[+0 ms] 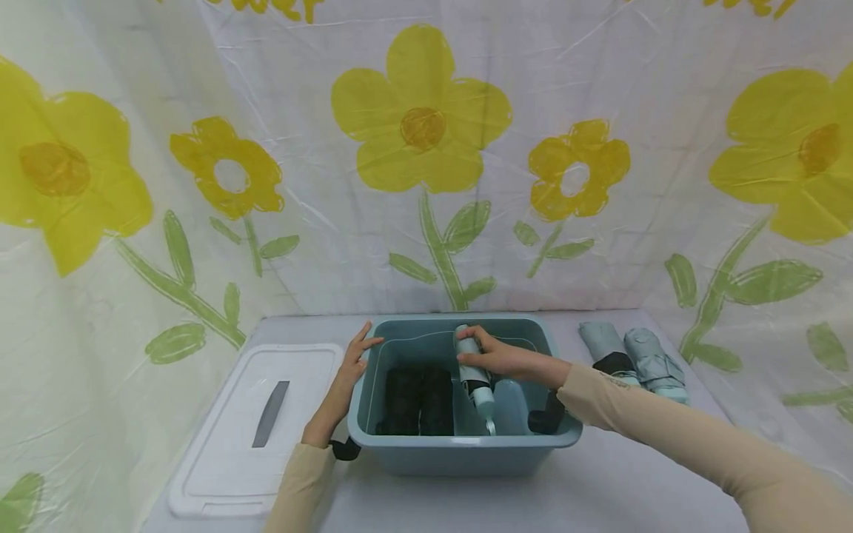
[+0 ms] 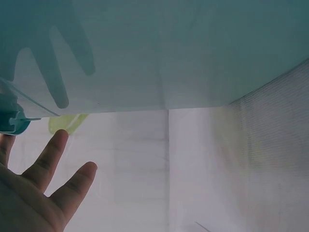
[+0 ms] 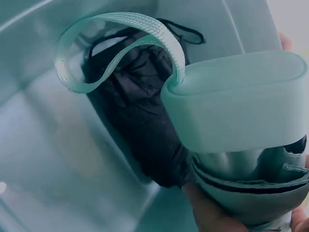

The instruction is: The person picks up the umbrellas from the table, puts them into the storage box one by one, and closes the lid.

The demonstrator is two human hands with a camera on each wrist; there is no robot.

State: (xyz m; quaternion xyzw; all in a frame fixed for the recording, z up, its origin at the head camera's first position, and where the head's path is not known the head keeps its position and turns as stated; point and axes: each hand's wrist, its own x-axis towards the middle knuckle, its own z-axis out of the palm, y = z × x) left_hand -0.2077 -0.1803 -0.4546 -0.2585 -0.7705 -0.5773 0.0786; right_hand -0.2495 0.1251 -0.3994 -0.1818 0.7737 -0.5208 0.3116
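Note:
My right hand (image 1: pixel 500 357) grips a folded compact umbrella (image 1: pixel 474 374) inside a blue-grey storage bin (image 1: pixel 466 442). The umbrella tilts, its mint handle (image 3: pixel 236 106) toward the near wall with a looped wrist strap (image 3: pixel 123 21). Two dark folded umbrellas lie side by side at the bin's left; in the right wrist view a black one (image 3: pixel 140 111) shows past the strap. My left hand (image 1: pixel 349 366) is at the bin's left rim, fingers spread and straight; in the left wrist view its fingers (image 2: pixel 46 159) show beneath the translucent wall.
A white lid (image 1: pixel 213 451) with a grey handle (image 1: pixel 271 414) lies left of the bin. Two more folded umbrellas, one grey-blue with a black band (image 1: pixel 613 363) and one grey-blue (image 1: pixel 654 361), lie on the table to the right. A flowered curtain (image 1: pixel 320 244) hangs behind.

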